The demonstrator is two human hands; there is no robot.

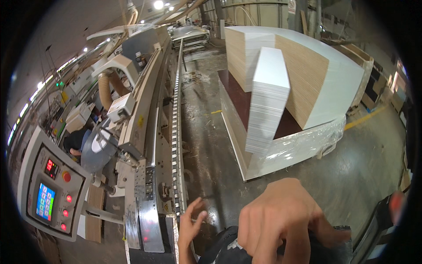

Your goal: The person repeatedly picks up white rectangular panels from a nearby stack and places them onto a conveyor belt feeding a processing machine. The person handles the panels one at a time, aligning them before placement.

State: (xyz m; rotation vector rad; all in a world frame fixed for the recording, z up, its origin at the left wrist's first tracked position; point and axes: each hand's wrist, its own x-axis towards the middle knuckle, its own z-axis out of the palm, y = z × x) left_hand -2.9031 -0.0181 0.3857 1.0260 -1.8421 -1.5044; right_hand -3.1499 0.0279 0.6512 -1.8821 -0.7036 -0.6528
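My left hand (192,223) is at the lower middle, beside the near end of the machine's roller track (176,145). Its fingers are spread and nothing is in it. Large and close in front, my right hand (281,220) shows its back, with the fingers curled downward. Whatever it may hold is hidden below the knuckles. Beyond it, a narrow stack of thin white panels (269,97) stands on a dark red board (237,94) on a plastic-wrapped base. Larger white-topped stacks with wood-coloured sides (303,75) rise behind it.
A long panel-processing machine (145,110) runs away along the left. Its control panel (52,189), with a lit screen and red buttons, juts out at the lower left. Concrete floor (204,114) lies between the machine and the stacks. Another person (75,141) is partly visible behind the machine.
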